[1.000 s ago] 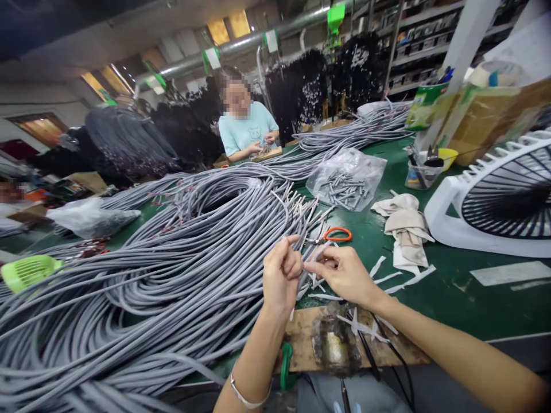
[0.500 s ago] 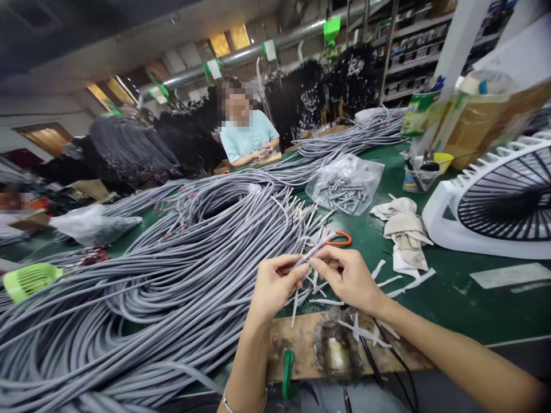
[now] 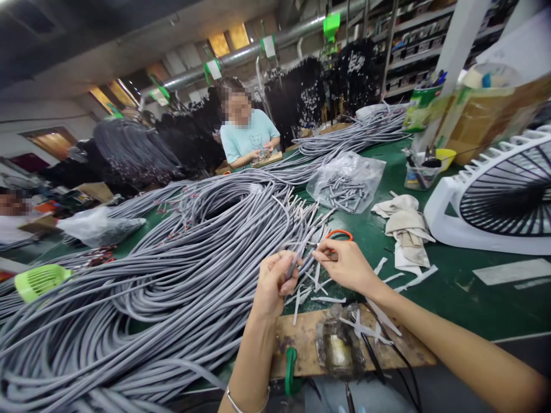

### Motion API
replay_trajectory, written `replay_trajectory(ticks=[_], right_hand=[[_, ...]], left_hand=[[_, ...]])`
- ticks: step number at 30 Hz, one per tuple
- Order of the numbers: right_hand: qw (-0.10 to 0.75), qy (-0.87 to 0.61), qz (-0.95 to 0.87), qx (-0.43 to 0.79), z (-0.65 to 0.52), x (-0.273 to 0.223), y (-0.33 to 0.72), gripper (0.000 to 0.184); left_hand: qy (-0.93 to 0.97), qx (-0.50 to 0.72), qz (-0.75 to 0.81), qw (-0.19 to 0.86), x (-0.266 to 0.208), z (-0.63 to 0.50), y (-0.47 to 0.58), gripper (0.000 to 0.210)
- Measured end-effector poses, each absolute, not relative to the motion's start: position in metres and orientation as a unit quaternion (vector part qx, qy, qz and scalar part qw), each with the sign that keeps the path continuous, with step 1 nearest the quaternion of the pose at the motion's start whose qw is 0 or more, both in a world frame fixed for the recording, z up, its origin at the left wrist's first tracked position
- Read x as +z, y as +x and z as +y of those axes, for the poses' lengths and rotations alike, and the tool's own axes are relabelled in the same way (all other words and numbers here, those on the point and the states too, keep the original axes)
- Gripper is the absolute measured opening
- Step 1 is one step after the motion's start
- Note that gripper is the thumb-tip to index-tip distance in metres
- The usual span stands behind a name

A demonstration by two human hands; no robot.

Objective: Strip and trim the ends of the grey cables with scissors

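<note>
Green table (image 3: 447, 298), seen fr. head height, runs under nearly everything shown. Heap of grey cables (image 3: 172, 275): covers L & ctr. of table, stripped pale ends bunched nr. ctr. Co-worker (image 3: 247, 137), light-blue top, sits across table, both hands over a small board. White fan (image 3: 512, 198): far R, on tabletop. Wooden board (image 3: 297, 327): nr. edge, w/ metal block (image 3: 338, 350) & dark leads on it, green clamp-like pc. (image 3: 291, 367) at its L end. Clear plastic bag (image 3: 374, 172): beyond the hands, short grey pcs. inside; crumpled cloth (image 3: 407, 229) btwn. bag & fan. R hand (image 3: 346, 264): thumb & forefinger drawn tog. just beside the cable tips; whether they pinch anything cannot be told. L hand (image 3: 275, 281): fingers curled, grasping a grey cable end (image 3: 294, 265) btwn. thumb & fingers, tilted up toward the R hand, above table at R edge of heap. Orange loop handle (image 3: 340, 231): just behind R hand. Pale strips (image 3: 297, 307): scattered below & btwn. hands, others farther R.
</note>
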State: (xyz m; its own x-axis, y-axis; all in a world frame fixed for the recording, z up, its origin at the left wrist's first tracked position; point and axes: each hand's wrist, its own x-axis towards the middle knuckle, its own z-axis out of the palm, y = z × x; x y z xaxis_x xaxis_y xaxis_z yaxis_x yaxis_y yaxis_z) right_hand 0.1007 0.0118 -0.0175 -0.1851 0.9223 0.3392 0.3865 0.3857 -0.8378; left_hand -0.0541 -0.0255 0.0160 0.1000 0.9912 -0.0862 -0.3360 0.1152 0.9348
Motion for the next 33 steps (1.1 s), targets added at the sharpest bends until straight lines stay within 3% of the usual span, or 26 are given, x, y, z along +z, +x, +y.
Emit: replay_trajectory(ticks=[4,8,11,19,28,33], right_hand=[[0.510,-0.474,-0.657,0.290,0.017,-0.011,0.112,0.023],[0.505,-0.376,-0.682,0.372,0.004,0.001,0.110,0.029],[0.524,-0.384,-0.685,0.329,-0.005,0.002,0.108,0.029],[0.577,-0.414,-0.639,0.296,-0.002,0.000,0.112,0.026],[0.593,-0.426,-0.623,0.281,-0.001,0.001,0.109,0.025],[0.590,-0.416,-0.624,0.299,-0.002,0.002,0.110,0.026]], left_hand=[[0.416,0.508,0.451,0.605,0.013,-0.025,-0.046,0.039],[0.479,0.427,0.463,0.612,0.005,-0.025,-0.044,0.039],[0.510,0.386,0.501,0.583,0.001,-0.023,-0.049,0.043],[0.573,0.330,0.606,0.442,0.007,-0.018,-0.071,0.044],[0.595,0.373,0.666,0.252,0.011,-0.019,-0.081,0.042],[0.597,0.360,0.712,0.087,0.013,-0.024,-0.088,0.043]])
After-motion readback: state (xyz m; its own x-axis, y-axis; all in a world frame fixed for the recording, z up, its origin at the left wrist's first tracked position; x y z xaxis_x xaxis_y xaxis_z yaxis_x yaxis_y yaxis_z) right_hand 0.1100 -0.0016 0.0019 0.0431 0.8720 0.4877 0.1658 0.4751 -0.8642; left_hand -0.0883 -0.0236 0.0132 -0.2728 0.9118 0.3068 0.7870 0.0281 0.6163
